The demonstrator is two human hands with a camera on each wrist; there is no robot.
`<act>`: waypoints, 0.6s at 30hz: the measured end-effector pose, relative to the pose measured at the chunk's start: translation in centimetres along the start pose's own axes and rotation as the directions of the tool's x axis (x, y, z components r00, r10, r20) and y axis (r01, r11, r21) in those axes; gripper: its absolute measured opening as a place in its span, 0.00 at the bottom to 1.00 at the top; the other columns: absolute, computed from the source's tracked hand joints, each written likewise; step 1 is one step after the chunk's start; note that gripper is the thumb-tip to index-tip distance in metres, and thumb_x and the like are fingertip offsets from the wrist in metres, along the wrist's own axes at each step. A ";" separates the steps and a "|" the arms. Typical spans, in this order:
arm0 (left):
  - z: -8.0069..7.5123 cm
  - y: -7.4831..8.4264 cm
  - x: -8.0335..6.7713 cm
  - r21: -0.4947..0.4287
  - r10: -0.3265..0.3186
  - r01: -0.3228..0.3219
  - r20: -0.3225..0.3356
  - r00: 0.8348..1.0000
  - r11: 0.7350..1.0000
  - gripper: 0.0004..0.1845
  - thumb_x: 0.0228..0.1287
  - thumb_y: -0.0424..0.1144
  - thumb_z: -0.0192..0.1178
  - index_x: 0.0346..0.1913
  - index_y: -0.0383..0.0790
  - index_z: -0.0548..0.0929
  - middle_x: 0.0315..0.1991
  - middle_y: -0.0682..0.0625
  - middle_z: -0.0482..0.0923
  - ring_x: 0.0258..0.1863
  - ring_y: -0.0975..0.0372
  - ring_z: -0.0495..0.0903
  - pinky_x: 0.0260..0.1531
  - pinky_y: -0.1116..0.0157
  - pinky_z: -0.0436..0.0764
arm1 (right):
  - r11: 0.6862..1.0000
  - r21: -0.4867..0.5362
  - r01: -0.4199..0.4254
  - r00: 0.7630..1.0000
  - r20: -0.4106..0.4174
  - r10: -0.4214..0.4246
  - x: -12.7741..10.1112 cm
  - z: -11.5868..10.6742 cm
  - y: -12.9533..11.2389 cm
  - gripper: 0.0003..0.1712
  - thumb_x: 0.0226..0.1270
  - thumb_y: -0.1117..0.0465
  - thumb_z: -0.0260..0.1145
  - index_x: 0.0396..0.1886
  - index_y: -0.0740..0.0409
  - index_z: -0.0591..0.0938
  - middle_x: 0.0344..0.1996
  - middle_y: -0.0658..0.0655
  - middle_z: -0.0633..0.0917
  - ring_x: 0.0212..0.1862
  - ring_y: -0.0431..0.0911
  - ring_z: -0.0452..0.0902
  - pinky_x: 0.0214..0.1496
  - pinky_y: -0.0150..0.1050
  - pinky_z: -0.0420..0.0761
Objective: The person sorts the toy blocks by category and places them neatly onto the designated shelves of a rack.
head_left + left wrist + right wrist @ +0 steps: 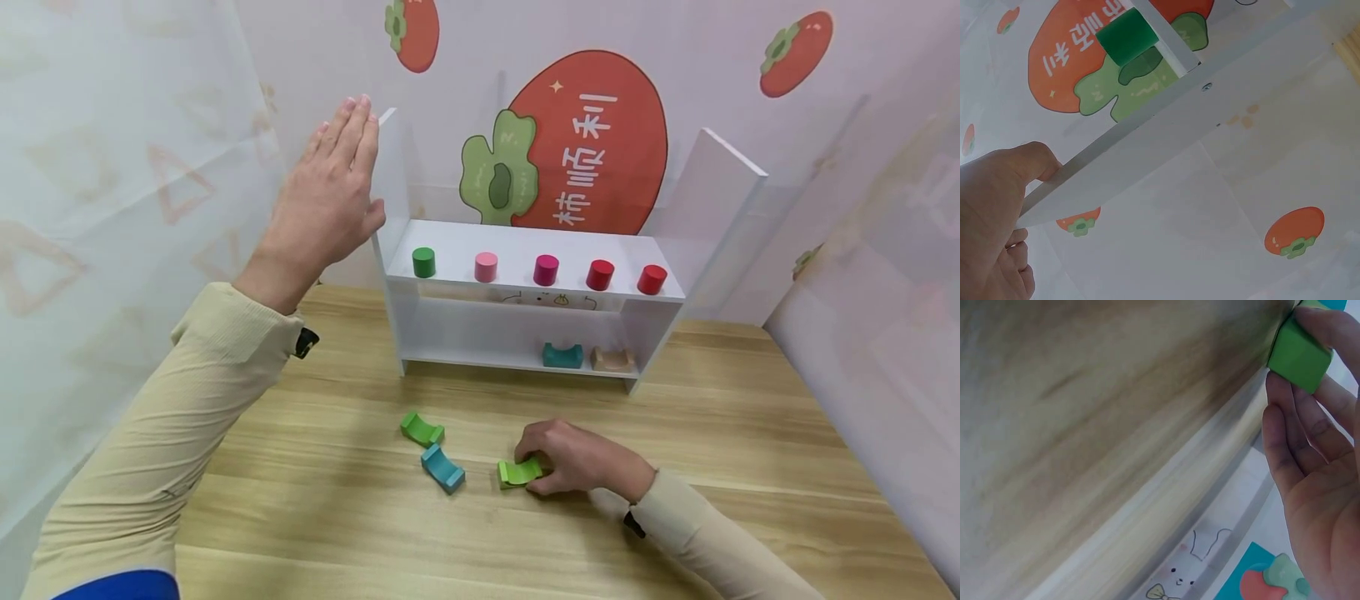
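Observation:
On the wooden table, my right hand [581, 458] pinches a light green block with a scooped top [519, 473] between thumb and fingers. The right wrist view shows the green block [1300, 353] held at its end. My left hand [326, 187] holds the upper left side panel [392, 167] of a white shelf. In the left wrist view, the thumb lies on one side of the panel [1116, 147] and the fingers on the other. Left of the right hand lie a green scooped block [422, 429] and a blue scooped block [442, 468], close together.
Along the shelf's upper board [457, 236] stand several cylinders: green [423, 262], pink [486, 267], magenta [546, 270] and red [600, 275]. The lower board [472, 329] carries a teal scooped block [562, 356] and a beige one [612, 360]. Printed cloth hangs behind.

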State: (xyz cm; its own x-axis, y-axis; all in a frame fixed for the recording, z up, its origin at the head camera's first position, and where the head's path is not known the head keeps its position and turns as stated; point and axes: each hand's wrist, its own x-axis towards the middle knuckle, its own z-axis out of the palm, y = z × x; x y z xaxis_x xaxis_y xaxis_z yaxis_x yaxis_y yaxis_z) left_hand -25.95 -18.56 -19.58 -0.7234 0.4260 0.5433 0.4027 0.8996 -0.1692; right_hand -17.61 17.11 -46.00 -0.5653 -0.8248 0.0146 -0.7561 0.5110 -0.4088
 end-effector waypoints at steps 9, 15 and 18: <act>0.1 0.1 0.0 -0.007 0.005 -0.005 -0.005 1.000 1.000 0.46 0.72 0.36 0.57 0.84 0.26 0.45 0.88 0.37 0.39 0.88 0.47 0.40 0.87 0.49 0.45 | 0.999 0.011 -0.037 0.999 -0.015 0.037 0.2 -1.0 -0.4 0.13 0.63 0.58 0.78 0.47 0.52 0.88 0.43 0.46 0.87 0.43 0.31 0.79 0.47 0.25 0.84; -0.1 0.0 0.0 -0.008 -0.001 0.001 0.014 1.000 1.000 0.46 0.72 0.37 0.57 0.84 0.26 0.44 0.88 0.37 0.37 0.88 0.47 0.38 0.87 0.49 0.43 | 0.999 0.024 -0.035 0.999 -0.040 0.036 0.9 -3.2 -0.5 0.15 0.64 0.59 0.78 0.49 0.54 0.88 0.44 0.48 0.88 0.44 0.35 0.80 0.50 0.36 0.90; -0.1 0.0 0.0 -0.002 -0.001 0.001 0.019 1.000 1.000 0.47 0.73 0.37 0.57 0.84 0.26 0.43 0.88 0.37 0.37 0.88 0.46 0.38 0.87 0.49 0.43 | 0.999 0.024 -0.044 0.998 -0.053 0.045 1.4 -4.4 -0.3 0.15 0.63 0.60 0.79 0.49 0.54 0.88 0.44 0.48 0.89 0.44 0.36 0.80 0.51 0.41 0.91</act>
State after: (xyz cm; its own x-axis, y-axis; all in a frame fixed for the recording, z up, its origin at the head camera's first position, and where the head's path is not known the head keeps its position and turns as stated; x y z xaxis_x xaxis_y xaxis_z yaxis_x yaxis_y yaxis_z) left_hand -25.87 -18.58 -19.48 -0.7344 0.4265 0.5280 0.4029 0.9000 -0.1664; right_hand -19.62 16.87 -41.79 -0.6158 -0.7867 0.0445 -0.7224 0.5411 -0.4305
